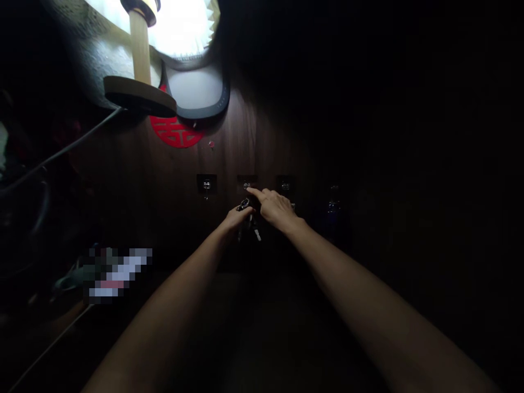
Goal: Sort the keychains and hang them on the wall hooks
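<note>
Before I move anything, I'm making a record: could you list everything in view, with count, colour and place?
Lamp: one, white lit shade, pale post, upper left
Cords: two, pale, left side
Pale textured thing: one, whitish, behind lamp
Panel: one, grey with dark rim, beside lamp
Emblem: one, red, below panel
Wood surface: one, dark brown, centre
Fittings: three, silvery on dark plates, centre row
Dim thing: one, bluish, right of fittings; unclear
Pixelated patch: one, pale, lower left
Keys: one bunch, silvery, in left hand
Left hand: one, bare, centre
Right hand: one, bare, at middle fitting; contact unclear
</note>
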Available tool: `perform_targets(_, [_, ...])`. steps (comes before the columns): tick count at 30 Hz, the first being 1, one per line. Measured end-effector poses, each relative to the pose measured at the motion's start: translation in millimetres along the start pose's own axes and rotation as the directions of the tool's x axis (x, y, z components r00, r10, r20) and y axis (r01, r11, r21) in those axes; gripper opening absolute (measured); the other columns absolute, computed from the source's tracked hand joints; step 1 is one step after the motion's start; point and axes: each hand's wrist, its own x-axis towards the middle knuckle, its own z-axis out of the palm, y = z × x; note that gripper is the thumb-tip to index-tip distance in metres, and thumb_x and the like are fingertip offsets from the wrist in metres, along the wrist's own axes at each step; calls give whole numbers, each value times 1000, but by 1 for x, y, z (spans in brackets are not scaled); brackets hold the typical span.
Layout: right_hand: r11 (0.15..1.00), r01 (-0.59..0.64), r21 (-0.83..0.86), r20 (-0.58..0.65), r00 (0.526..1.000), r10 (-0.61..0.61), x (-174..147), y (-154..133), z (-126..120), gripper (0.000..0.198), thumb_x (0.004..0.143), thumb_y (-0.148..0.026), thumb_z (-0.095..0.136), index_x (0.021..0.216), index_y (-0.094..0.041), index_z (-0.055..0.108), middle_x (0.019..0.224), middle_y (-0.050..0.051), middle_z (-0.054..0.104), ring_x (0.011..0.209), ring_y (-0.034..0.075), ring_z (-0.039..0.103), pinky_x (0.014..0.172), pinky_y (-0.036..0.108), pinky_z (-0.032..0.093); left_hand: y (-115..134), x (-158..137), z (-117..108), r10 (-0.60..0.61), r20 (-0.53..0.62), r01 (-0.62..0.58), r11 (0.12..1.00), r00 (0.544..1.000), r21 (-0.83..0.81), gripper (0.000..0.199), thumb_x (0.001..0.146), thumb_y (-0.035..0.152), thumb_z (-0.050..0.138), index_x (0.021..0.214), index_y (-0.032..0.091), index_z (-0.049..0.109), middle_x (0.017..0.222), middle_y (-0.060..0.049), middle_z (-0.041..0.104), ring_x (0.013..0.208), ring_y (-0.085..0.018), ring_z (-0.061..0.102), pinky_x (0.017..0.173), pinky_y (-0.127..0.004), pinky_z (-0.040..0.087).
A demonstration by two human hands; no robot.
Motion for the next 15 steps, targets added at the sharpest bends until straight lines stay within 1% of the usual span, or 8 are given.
perform_targets(3, [997,27,-70,11,1000,-26,3,-4,-1,50,87,-19,36,135,-31,31,113,8,57,102,23,49,82,34,37,6,-3,-3,-25,25,26,999,999,-34,14,60,27,64,69,16,62,59,2,61,55,-12,56,56,-22,45])
perform_targets(6, [996,32,-85,38,999,-29,4,-4,-3,48,89,-16,30,134,-31,33,114,8,57,103,24,48,82,35,36,12,-8,-6,-83,96,93,989,992,-114,17,63,31,63,68,15,61,54,1,59,48,-11,54,52,-24,45])
perform_targets(9, [994,35,-107,60,998,-29,4,-6,-6,48,88,-15,31,134,-31,34,113,9,58,103,24,48,81,36,34,14,-13,-7,-162,216,208,954,963,-215,18,66,32,61,65,14,61,51,0,58,44,-11,54,50,-24,46])
perform_targets(11, [992,38,-123,65,997,-30,3,-7,-9,47,88,-17,33,133,-31,34,112,8,60,102,24,48,80,35,34,17,-13,-6,-186,259,244,945,948,-217,21,67,34,59,64,14,61,51,-1,60,47,-12,56,52,-25,48])
perform_targets(12, [991,34,-128,68,997,-26,3,-8,-10,46,88,-18,34,133,-31,35,112,8,60,102,24,48,80,35,34,19,-12,-6,-177,236,223,957,955,-184,21,66,35,60,65,13,62,53,-1,61,49,-13,57,53,-25,48])
perform_targets(15, [991,20,-130,72,997,-11,3,-10,-14,44,89,-21,35,131,-32,37,111,8,61,102,24,48,80,34,34,29,-6,-8,-83,66,84,996,994,-13,22,59,32,68,69,13,64,57,-2,64,54,-14,59,53,-24,47])
